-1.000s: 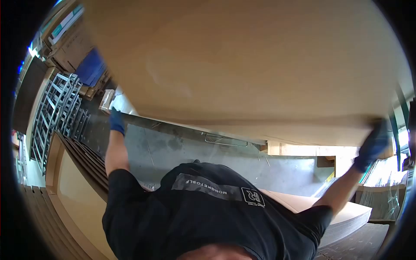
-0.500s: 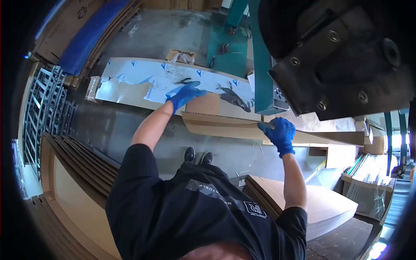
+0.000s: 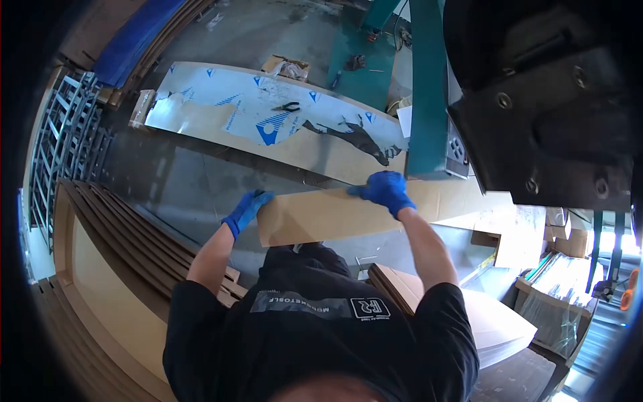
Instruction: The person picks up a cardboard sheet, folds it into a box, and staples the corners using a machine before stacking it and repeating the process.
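Note:
A long cardboard piece [image 3: 321, 218] hangs in front of my body and extends to the right. My left hand [image 3: 248, 209], in a blue glove, grips its upper left corner. My right hand [image 3: 386, 190], also gloved in blue, is closed on its top edge farther right. Beyond the cardboard lies a long metal-topped bench [image 3: 201, 114], partly covered in torn white and blue protective film. Black-handled pliers [image 3: 288, 106] rest on the film.
A green machine column [image 3: 427, 100] and a large dark machine part [image 3: 549, 127] stand at the right. Stacked cardboard sheets [image 3: 482, 315] lie at lower right, folded cardboard [image 3: 114, 241] at lower left. Metal frames [image 3: 60, 141] stand far left. An open small box [image 3: 287, 67] sits behind the bench.
The cardboard has come off the bench's near edge toward my body. My left hand has moved down and closed on its corner; my right hand has shifted left along it. The pliers now show fully.

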A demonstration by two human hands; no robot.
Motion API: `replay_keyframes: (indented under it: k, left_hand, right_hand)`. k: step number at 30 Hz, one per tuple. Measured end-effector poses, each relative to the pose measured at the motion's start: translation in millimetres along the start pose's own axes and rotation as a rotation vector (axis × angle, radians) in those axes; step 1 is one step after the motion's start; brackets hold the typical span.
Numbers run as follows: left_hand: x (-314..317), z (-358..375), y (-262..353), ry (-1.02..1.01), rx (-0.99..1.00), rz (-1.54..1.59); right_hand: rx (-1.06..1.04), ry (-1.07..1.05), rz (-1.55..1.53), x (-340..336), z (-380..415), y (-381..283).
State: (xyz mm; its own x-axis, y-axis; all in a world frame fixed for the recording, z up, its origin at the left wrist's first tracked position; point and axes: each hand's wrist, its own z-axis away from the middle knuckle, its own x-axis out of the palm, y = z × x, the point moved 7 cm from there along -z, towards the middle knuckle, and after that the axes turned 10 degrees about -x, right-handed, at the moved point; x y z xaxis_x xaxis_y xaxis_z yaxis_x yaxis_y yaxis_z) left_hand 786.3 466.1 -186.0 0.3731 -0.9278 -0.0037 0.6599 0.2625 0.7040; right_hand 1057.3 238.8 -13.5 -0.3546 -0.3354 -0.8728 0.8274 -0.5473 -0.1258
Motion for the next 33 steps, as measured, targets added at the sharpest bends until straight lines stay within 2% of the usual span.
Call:
replay_keyframes:
  k: [1,4,6,8,10,11,13,14,15,16,17,18,19,21,22,23,24,25,26,27,28,30,33]
  left_hand:
    - [5,12,5,0.008,-0.015,-0.040]
    - [43,40,68,-0.019,0.375,-0.017]
    - [74,106,154,-0.104,0.436,0.134]
    - [87,164,238,-0.011,0.289,-0.604]
    - [95,202,288,0.097,0.919,-0.727]
    - [98,206,306,0.038,1.015,-0.562]
    - [114,233,355,0.162,1.337,-0.645]
    - [127,258,378,0.353,1.545,-0.900]
    - [134,264,403,0.350,1.550,-0.897]
    - [140,265,421,0.342,1.553,-0.892]
    - [137,258,429,0.342,1.532,-0.742]
    - [133,245,430,0.339,1.502,-0.592]
    - [127,233,429,0.340,1.480,-0.449]
    - [97,184,382,0.034,1.243,0.050]
    - [98,160,373,-0.072,1.157,0.141]
    - [98,136,363,-0.168,1.067,0.238]
    - [110,112,363,-0.213,1.026,0.206]
    - [124,89,368,-0.253,0.989,0.177]
    - [137,71,368,-0.295,0.939,0.147]
    - [155,60,352,-0.344,0.853,0.133]
    - [168,59,350,-0.349,0.839,0.170]
    - [169,62,392,-0.328,0.895,0.217]
    - [177,80,394,-0.539,0.717,0.223]
  right_hand:
    - [0.001,0.032,0.039,-14,17,2]
    - [0.029,0.094,0.014,-74,67,32]
    - [0.029,0.231,0.008,-109,111,52]
    - [0.026,0.388,-0.057,-143,152,67]
    - [-0.012,0.517,-0.060,-176,185,78]
    - [-0.055,0.583,-0.022,-194,203,81]
    - [-0.202,0.741,0.110,-227,235,96]
    - [-0.192,0.727,0.094,-243,246,118]
    - [-0.182,0.718,0.081,-258,249,144]
    - [-0.276,0.789,0.151,-267,245,163]
    - [-0.371,0.855,0.222,-277,239,151]
    - [-0.379,0.845,0.177,-283,239,142]
    - [-0.295,0.803,0.129,-287,240,136]
    - [-0.131,0.692,0.025,-287,237,138]
    - [-0.257,0.745,-0.229,-275,226,183]
    - [-0.291,0.751,-0.194,-257,211,236]
    - [-0.326,0.743,-0.152,-242,194,290]
    - [-0.296,0.730,-0.211,-251,195,279]
    - [-0.256,0.731,-0.277,-271,202,240]
    - [-0.222,0.714,-0.319,-282,201,222]
    - [-0.206,0.714,-0.349,-288,200,218]
    - [-0.209,0.732,-0.409,-290,200,225]
    - [-0.180,0.721,-0.494,-286,200,232]
